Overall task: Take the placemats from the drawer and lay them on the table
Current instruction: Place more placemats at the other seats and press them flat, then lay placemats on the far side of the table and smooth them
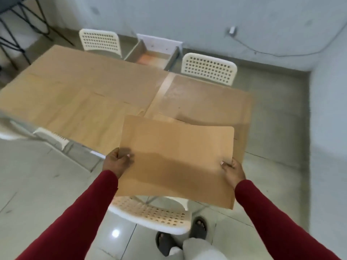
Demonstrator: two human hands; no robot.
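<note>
I hold a tan, wood-coloured placemat flat in the air over the near edge of the table. My left hand grips its left edge and my right hand grips its right edge, thumbs on top. Other tan placemats lie on the table: one at the far left, one at the far right. An open white drawer stands on the floor beyond the table, with an orange-tan bottom showing.
White perforated chairs stand around the table: two at the far side, one right below me, one at the left. Black metal legs stand at the far left. My sandalled feet are on the tiled floor.
</note>
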